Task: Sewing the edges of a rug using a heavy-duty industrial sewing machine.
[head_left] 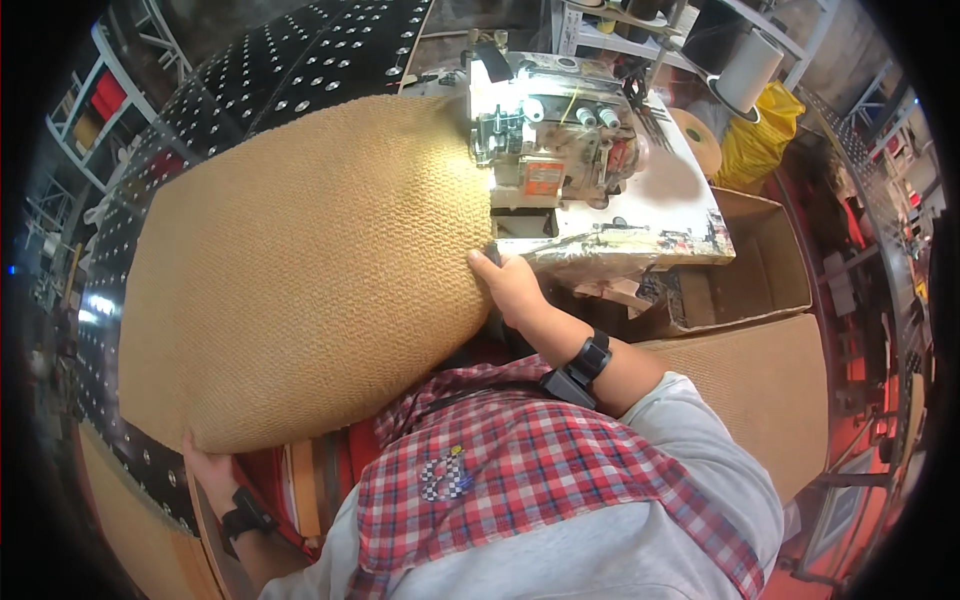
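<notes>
A large tan woven mat [310, 260] lies across the worktop, its near side drooping in a curve toward my apron. Its right edge runs up to a sewing machine [560, 130] with a lit lamp at the needle area. My right hand [512, 287] pinches the mat's right edge just below the machine, thumb on top; a small dark piece shows beside the thumb, too unclear to name. At the near left corner my left hand [208, 468] grips the mat's border from below, most of its fingers hidden underneath.
A black table [330, 60] with shiny round studs extends behind and left of the mat. Right of the white machine table [690, 235] stand a cardboard box [745, 290], another tan mat [750, 390] and a yellow bag [760, 140]. A thread cone [750, 70] stands above.
</notes>
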Demonstrator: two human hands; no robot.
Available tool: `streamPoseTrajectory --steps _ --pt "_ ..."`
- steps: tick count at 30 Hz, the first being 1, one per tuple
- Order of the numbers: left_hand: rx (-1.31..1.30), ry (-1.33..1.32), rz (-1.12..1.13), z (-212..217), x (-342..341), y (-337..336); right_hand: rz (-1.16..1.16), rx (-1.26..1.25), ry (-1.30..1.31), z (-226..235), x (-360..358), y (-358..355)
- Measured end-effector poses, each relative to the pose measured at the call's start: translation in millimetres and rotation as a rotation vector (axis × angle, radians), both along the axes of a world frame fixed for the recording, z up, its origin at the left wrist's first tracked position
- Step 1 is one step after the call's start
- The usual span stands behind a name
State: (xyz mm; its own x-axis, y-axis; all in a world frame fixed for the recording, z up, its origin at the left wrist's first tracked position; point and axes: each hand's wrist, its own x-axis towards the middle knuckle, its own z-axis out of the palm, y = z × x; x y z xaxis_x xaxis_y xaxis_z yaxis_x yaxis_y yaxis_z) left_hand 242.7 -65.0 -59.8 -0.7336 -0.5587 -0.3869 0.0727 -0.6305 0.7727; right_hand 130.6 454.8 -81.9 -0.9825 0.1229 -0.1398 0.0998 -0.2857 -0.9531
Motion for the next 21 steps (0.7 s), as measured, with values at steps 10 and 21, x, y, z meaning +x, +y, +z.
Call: streamPoseTrajectory --steps 10,21 --pt "-0.005 0.056 -0.034 16 -57 23 0.034 0.146 -0.029 5 2 -2" --pt "-0.086 0.607 -0.786 2 -44 94 0.052 0.268 -0.098 25 4 1"
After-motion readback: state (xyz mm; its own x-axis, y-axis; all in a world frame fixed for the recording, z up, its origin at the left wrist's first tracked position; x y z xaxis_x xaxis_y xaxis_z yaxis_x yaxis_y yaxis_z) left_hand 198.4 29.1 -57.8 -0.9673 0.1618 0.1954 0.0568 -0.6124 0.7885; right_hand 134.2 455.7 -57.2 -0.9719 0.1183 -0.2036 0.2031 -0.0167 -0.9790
